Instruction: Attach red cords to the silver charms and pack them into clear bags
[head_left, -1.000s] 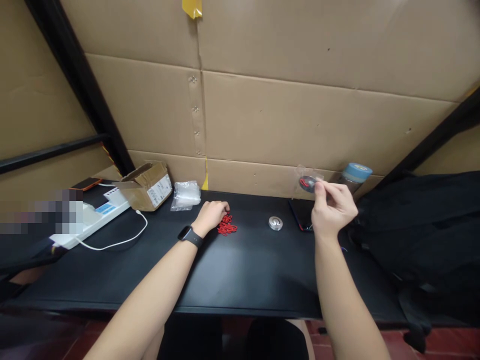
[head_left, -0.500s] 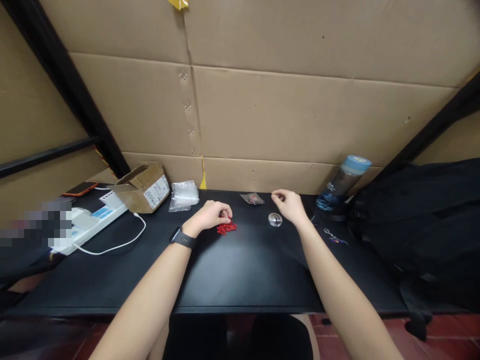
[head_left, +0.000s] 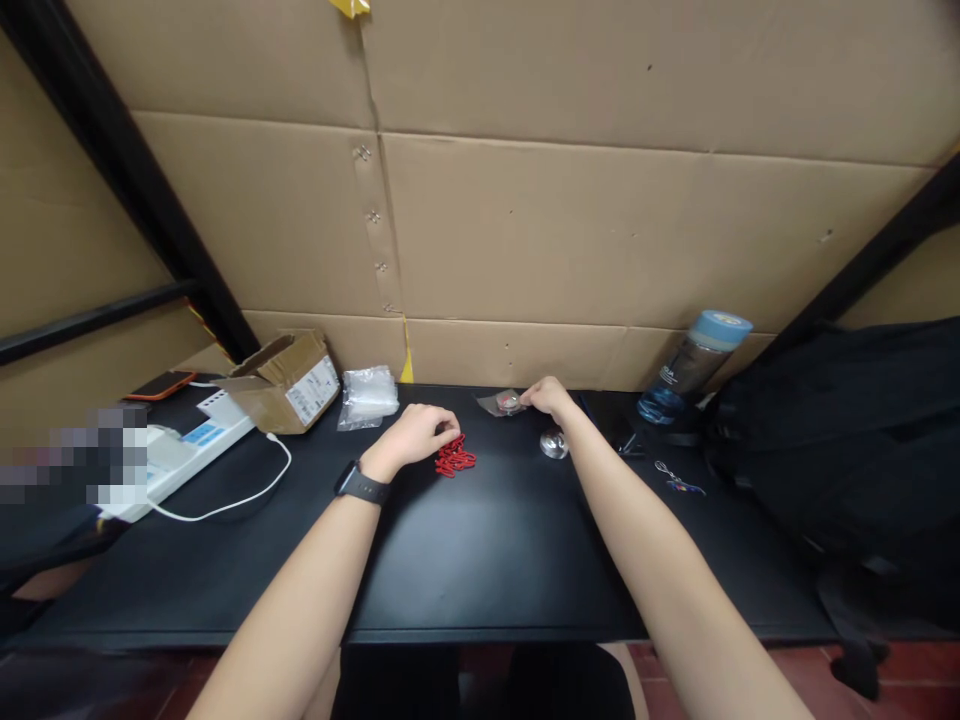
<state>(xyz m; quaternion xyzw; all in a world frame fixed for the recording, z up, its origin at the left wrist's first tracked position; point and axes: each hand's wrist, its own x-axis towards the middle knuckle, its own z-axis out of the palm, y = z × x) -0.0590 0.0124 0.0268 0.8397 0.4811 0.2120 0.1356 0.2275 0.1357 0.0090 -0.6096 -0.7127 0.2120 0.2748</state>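
My left hand (head_left: 420,437), with a dark watch on its wrist, is closed over the upper end of a small tangled heap of red cord (head_left: 455,461). The cord's top reaches up to my fingertips. Farther right, my right hand (head_left: 549,394) is stretched toward the back of the table, its fingertips pinching the right edge of a small clear bag (head_left: 508,402). A round item with some red on it shows through that bag. Just below my right wrist sits a round, clear and silvery disc-shaped thing (head_left: 553,444), partly beside the forearm.
On the left stand an open cardboard box (head_left: 289,385), a stack of clear plastic bags (head_left: 367,398) and a white power strip (head_left: 199,440) with a cable. To the right are a blue-capped bottle (head_left: 694,365), a keyring charm (head_left: 679,482) and a black backpack (head_left: 840,450).
My right hand has moved left onto the edge of the small bag. My left hand stays at the red cord, whose top now rises higher by the fingers.
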